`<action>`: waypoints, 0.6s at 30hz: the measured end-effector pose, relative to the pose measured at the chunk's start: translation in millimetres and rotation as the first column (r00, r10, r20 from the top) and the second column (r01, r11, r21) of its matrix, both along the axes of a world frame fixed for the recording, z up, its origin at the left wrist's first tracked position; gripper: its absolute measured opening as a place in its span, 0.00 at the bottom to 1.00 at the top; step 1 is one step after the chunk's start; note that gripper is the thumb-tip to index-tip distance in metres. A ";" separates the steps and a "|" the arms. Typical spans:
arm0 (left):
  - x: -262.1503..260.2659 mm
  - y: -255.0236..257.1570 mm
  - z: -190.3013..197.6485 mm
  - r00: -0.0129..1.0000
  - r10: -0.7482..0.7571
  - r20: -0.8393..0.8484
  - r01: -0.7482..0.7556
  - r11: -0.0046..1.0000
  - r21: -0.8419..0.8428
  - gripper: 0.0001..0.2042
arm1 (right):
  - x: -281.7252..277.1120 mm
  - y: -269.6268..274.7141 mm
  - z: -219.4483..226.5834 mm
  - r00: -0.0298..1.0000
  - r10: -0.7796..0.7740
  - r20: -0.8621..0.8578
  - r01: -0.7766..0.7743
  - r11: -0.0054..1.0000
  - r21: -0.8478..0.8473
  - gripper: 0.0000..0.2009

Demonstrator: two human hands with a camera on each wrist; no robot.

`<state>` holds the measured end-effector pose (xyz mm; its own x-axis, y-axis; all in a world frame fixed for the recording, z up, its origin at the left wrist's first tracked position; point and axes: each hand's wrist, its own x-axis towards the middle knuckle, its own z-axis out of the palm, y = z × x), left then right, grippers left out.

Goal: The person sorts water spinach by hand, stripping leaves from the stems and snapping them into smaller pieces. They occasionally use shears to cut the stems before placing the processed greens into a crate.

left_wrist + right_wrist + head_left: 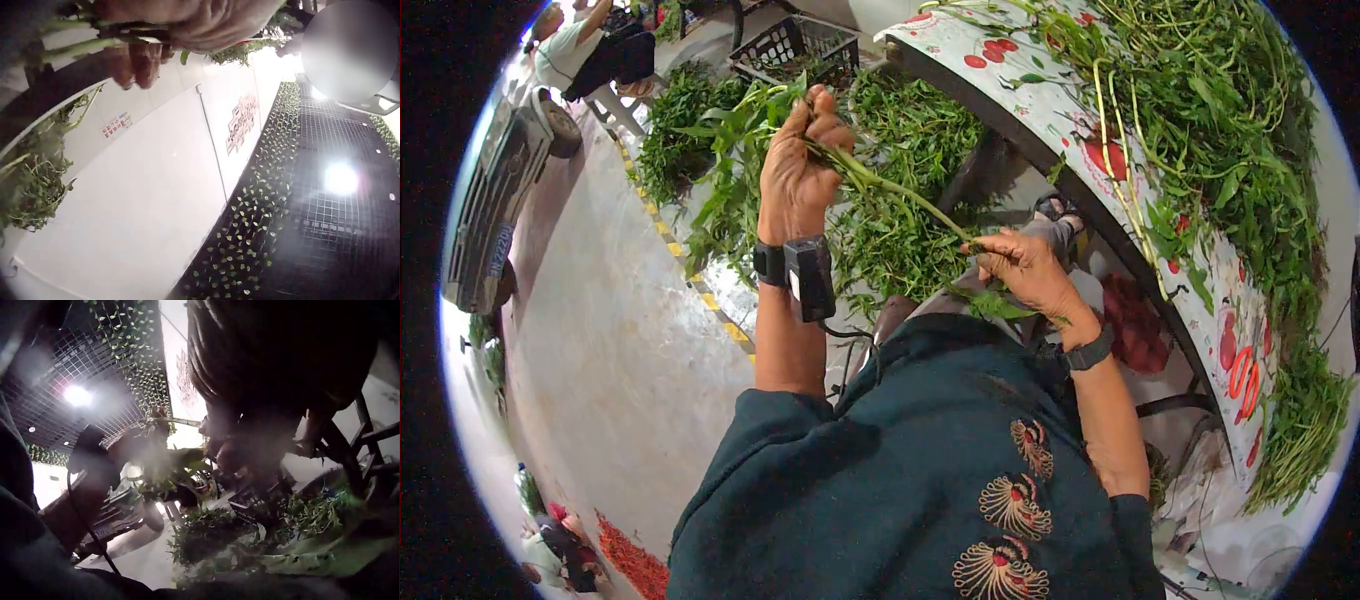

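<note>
My left hand (798, 180), raised in the head view, grips a bunch of water spinach (745, 145) with its fingers curled round the stalks. The leafy tops hang out to the left of that hand. One long green stalk (905, 195) runs down to the right between both hands. My right hand (1040, 275) pinches this stalk near its lower end, and a few loose leaves (997, 303) show just under the palm. The left wrist view shows the left hand (206, 22) close up at the top, with stalks in it. In the right wrist view the right hand (269, 369) is dark.
To the right stands a table with a printed cloth (1000, 95), heaped with more water spinach (1210, 120). Red-handled scissors (1245, 385) lie on it. Greens pile (910, 235) on the floor ahead, near a black crate (795, 45). A person (585, 50) sits at far left.
</note>
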<state>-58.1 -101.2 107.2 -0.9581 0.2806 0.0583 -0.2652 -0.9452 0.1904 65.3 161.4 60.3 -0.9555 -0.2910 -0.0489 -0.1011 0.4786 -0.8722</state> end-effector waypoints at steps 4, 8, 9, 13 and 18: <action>-6.0 -5.1 -11.1 0.999 -0.049 -0.009 0.050 0.995 0.089 0.11 | 2.6 -2.5 5.6 0.999 0.030 0.031 -0.025 0.991 -0.134 0.11; -4.4 -5.8 -6.8 0.998 -0.035 -0.048 0.039 0.996 0.081 0.11 | 4.4 -6.9 9.3 0.996 0.001 0.094 0.032 0.939 -0.344 0.10; -3.4 -6.2 -4.9 0.997 -0.056 -0.059 0.062 0.993 0.099 0.10 | 4.2 -7.0 11.5 0.996 0.000 0.094 0.033 0.938 -0.345 0.10; -6.0 -11.2 -2.5 0.995 -0.058 -0.075 0.066 0.992 0.107 0.10 | -4.9 -3.4 3.5 0.953 -0.243 -0.183 0.190 0.945 -0.265 0.08; -6.7 -17.4 8.4 0.999 0.033 0.002 -0.033 0.996 0.088 0.10 | -9.5 10.0 -1.6 0.847 -0.518 -0.125 0.434 0.807 -0.400 0.08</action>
<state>-64.8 -118.7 115.6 -0.9667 0.2427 0.0809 -0.2338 -0.9665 0.1061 55.8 171.5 58.7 -0.9503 0.2457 0.1911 -0.1460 0.1902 -0.9708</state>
